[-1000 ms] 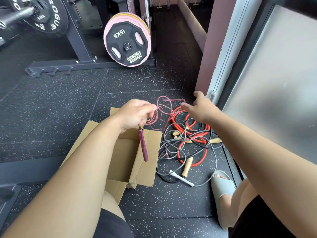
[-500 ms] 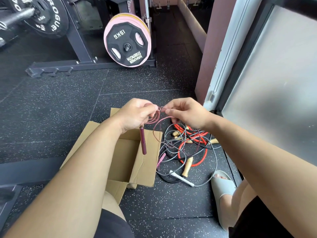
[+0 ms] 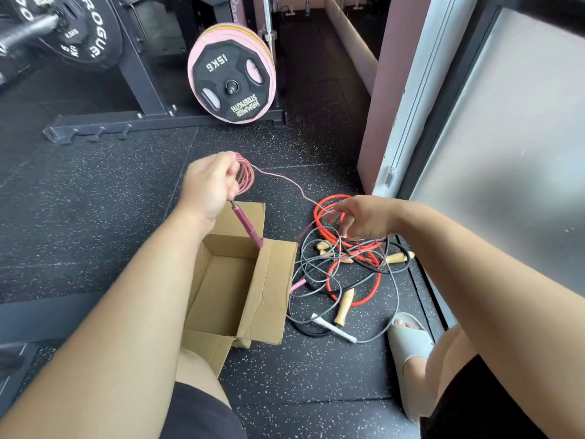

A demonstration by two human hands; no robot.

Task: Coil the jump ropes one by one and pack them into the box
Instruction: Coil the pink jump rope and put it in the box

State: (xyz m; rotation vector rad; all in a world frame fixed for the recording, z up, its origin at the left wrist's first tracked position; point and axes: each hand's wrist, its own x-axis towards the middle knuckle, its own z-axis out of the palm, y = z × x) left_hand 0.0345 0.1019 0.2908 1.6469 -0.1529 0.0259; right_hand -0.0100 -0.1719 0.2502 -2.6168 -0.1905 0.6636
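One sandal sits at the lower right of the frame on the speckled black floor. One cardboard box stands open at centre, flaps up, with nothing visible inside. Just right of it lies one tangled pile of jump ropes: one red rope, and grey and black cords whose number cannot be told. The pile shows four wooden handles, one of them beside one white handle, and one pink handle touching the box's right flap. Above the pile, the right hand hangs with fingers curled downward where a pink strand arrives. Blur hides whether they pinch it. The left hand, above the box's far edge, has its fingers closed round the coiled loops of one pink jump rope. The rope's magenta handle dangles below the fist, its tip at the box's far rim, and one strand runs from the coil down-right to the right hand. Farther off are one pink-rimmed 15KG plate at upper centre and one black plate at upper left.
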